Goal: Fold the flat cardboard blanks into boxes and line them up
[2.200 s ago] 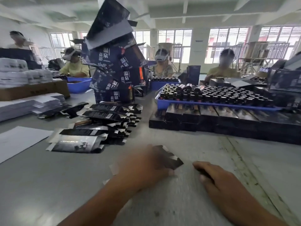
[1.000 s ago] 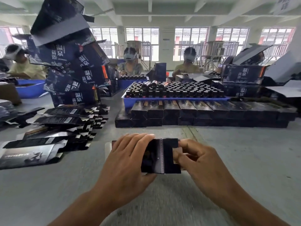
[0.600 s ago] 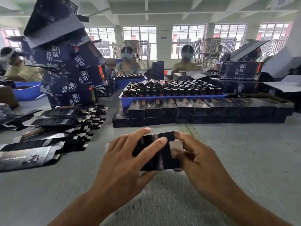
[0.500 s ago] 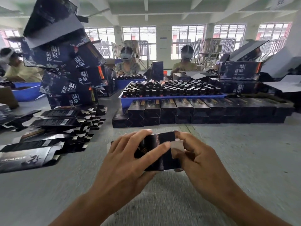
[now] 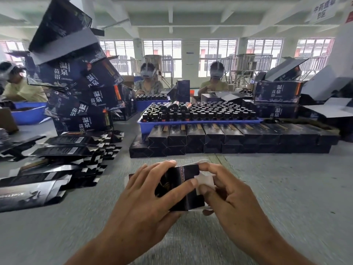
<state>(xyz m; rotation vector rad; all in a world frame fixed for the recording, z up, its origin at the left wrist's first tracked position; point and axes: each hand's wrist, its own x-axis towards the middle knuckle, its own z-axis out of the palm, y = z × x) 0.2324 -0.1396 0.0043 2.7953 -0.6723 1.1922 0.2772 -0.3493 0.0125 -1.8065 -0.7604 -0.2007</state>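
- The left hand (image 5: pixel 145 197) wraps over the near-left side of a small black glossy cardboard box (image 5: pixel 181 188), fingers curled over its top face and forefinger laid across the front; it grasps the box.
- The right hand (image 5: pixel 227 196) grasps the same box at its right end, forefinger hooked over the top edge and thumb pressed on a pale inner flap (image 5: pixel 205 180).
- The box is held just above the grey work table (image 5: pixel 286 188), near the middle of its near edge; whether it touches the surface cannot be told, as the hands cover its underside.
- The box's left end is almost wholly hidden behind the left hand, so the state of that end is not readable.
- Beyond the hands, a double-tiered row of finished black boxes (image 5: pixel 229 138) runs across the middle of the table; its right end blurs into clutter.
- Directly behind that row stands a blue plastic tray (image 5: pixel 191 124) packed with dark capped bottles (image 5: pixel 210 111).
- At the left edge, piles of flat black cardboard blanks (image 5: pixel 63 159) lie fanned out; the nearest are cut off by the frame.
- Behind them leans a tall heap of large dark printed cartons (image 5: pixel 82 92), its top cut off.
- At the table's far side sit workers (image 5: pixel 148 81) wearing headsets; their hands are mostly hidden by stock.
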